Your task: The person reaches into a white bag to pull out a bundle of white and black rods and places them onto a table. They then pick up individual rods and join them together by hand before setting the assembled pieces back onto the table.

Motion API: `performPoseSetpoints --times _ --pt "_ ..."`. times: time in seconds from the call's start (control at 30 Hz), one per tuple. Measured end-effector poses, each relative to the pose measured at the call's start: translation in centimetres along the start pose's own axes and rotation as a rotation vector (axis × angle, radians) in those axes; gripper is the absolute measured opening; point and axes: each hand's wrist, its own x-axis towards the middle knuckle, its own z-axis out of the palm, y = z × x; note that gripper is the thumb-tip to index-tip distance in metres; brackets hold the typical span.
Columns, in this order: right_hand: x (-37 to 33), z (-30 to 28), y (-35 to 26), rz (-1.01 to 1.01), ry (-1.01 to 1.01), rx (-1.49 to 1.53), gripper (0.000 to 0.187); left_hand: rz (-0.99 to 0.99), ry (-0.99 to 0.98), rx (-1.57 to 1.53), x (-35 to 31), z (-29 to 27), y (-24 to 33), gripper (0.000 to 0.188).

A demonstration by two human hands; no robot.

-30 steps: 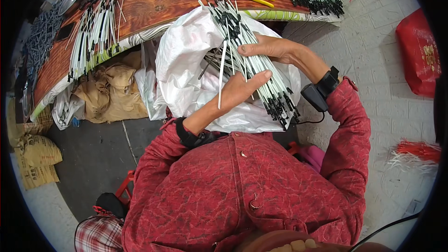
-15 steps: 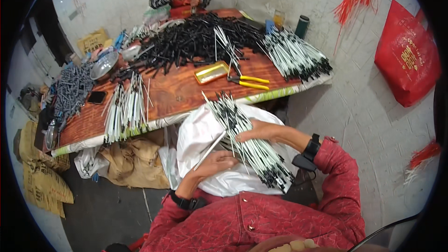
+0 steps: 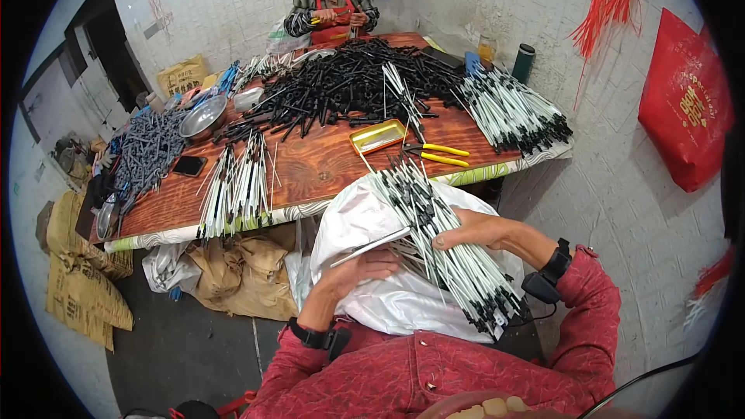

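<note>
A thick bundle of thin white rods with black ends (image 3: 466, 268) lies slantwise over a white plastic sack (image 3: 349, 213) at my lap. My right hand (image 3: 485, 231) grips the bundle from the right, its thumb across the top. On the bundle's left side is my left hand (image 3: 361, 270), closed on a single white rod (image 3: 372, 247) that sticks out across it. Some of the left fingertips are hard to see beside the bundle and sack.
The wooden table (image 3: 310, 174) carries a black heap of parts (image 3: 349, 81), more rod bundles (image 3: 512, 112), yellow-handled pliers (image 3: 442, 154), a yellow tray (image 3: 378, 137), a phone (image 3: 189, 166), a metal bowl (image 3: 203, 118) and grey parts (image 3: 147, 151). Another person (image 3: 332, 8) works across it.
The view has shifted, so the scene sits lower and further right. The single rod at my left hand has swung to a flatter angle. My right hand keeps its grip on the bundle.
</note>
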Motion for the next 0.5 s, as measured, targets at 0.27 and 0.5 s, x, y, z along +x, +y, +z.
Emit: performPoseSetpoints --times 0.27,0.5 --pt "0.3 2.2 1.8 -0.056 -0.047 -0.158 0.077 0.308 0.329 0.188 -2.7 0.3 3.2 0.041" --pt "-1.2 4.0 1.5 -0.198 -0.017 -0.211 0.082 0.407 0.014 -0.498 -0.4 -3.0 3.8 0.024"
